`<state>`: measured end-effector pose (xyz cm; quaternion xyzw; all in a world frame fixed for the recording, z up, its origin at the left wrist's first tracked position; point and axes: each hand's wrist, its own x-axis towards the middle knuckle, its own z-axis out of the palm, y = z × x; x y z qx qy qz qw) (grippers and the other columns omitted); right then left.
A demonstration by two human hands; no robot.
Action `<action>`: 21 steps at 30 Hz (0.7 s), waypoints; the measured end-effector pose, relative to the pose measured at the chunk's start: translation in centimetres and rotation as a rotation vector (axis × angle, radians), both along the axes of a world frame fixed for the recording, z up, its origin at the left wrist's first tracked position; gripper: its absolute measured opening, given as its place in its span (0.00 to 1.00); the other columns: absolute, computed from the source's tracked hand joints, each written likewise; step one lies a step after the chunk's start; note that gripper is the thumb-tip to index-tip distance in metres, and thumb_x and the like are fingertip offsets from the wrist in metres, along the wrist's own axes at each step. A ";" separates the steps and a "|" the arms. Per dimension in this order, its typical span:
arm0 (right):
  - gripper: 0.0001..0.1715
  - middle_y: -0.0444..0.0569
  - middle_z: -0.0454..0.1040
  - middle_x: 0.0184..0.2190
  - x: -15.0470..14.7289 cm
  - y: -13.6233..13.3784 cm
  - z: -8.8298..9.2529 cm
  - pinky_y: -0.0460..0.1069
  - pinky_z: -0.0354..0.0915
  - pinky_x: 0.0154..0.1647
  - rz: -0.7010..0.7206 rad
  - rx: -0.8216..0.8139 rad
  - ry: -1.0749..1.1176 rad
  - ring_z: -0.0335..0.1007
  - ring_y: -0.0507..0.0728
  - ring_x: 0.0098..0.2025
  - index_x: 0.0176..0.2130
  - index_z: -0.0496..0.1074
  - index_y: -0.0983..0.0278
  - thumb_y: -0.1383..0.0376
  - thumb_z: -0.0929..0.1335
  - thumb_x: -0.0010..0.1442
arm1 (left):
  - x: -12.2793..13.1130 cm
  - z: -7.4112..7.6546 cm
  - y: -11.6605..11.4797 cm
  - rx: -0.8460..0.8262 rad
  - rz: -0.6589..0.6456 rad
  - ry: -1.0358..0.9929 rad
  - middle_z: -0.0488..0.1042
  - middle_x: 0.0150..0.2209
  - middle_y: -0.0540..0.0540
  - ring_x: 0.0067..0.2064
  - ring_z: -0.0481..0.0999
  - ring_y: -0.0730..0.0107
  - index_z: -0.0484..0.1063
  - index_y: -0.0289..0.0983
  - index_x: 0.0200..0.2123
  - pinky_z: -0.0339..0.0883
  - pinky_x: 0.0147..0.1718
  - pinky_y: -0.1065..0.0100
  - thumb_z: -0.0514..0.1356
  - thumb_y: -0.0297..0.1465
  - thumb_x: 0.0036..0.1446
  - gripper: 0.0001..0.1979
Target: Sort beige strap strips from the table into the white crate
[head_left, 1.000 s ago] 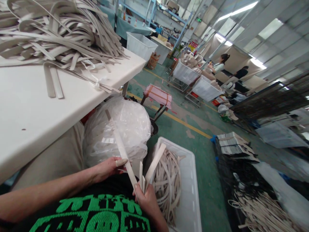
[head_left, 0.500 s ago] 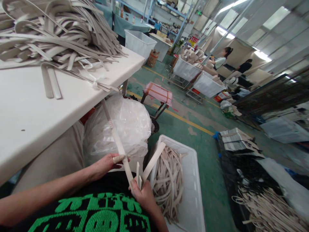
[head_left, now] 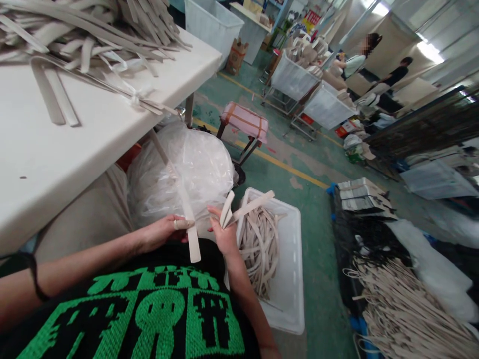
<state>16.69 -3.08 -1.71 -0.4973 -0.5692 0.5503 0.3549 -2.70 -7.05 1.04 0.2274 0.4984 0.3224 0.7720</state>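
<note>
Left hand [head_left: 174,230] pinched long beige strip [head_left: 193,244] near lower end, over plastic bag [head_left: 209,162], likely steadying it. Right hand [head_left: 224,238] gripped shorter beige strips [head_left: 250,207] beside white plastic bin [head_left: 290,294], presumably keeping them separate.

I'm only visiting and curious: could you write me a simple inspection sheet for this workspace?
Surface: white table, bearing a heap of pale strips and a white tie near its edge.
Job's things: one long strip and a few strips held together.
Clutter: bulging clear plastic bag beside the table; white bin with tangled strips inside.
Hands: left hand grips the long strip; right hand grips the few strips.
Cables: dark cord across the left forearm; cannot tell its use.
Surroundings: green floor, pink-topped stool, two people farther off.
</note>
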 end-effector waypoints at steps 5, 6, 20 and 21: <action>0.15 0.48 0.78 0.56 -2.5 1.1 0.0 0.55 0.68 0.60 0.193 0.118 0.080 0.74 0.60 0.57 0.47 0.81 0.60 0.63 0.70 0.61 | 0.0 -0.2 -0.4 -0.046 0.052 -0.104 0.76 0.26 0.46 0.29 0.70 0.67 0.77 0.35 0.24 0.66 0.35 0.64 0.73 0.41 0.44 0.16; 0.13 0.49 0.79 0.55 -2.8 1.2 0.1 0.55 0.67 0.61 0.208 0.114 0.080 0.75 0.60 0.55 0.45 0.82 0.60 0.63 0.70 0.61 | -0.1 -0.3 -0.4 -0.045 0.045 -0.109 0.75 0.26 0.46 0.29 0.70 0.67 0.77 0.35 0.24 0.66 0.34 0.64 0.73 0.41 0.45 0.16; 0.19 0.51 0.82 0.32 -1.9 -0.3 -0.2 0.55 0.73 0.44 0.104 -0.037 0.092 0.78 0.61 0.37 0.34 0.83 0.62 0.50 0.73 0.57 | -0.9 -1.7 0.9 -0.154 -0.057 -0.125 0.82 0.34 0.40 0.34 0.78 0.63 0.79 0.33 0.33 0.68 0.35 0.66 0.63 0.59 0.52 0.31; 0.20 0.51 0.82 0.31 -1.5 -0.6 0.1 0.54 0.73 0.42 0.097 -0.051 0.123 0.77 0.61 0.35 0.34 0.83 0.63 0.48 0.73 0.57 | -1.3 -1.8 1.6 -0.207 0.041 -0.105 0.81 0.35 0.40 0.34 0.78 0.64 0.78 0.33 0.34 0.68 0.34 0.67 0.62 0.57 0.55 0.30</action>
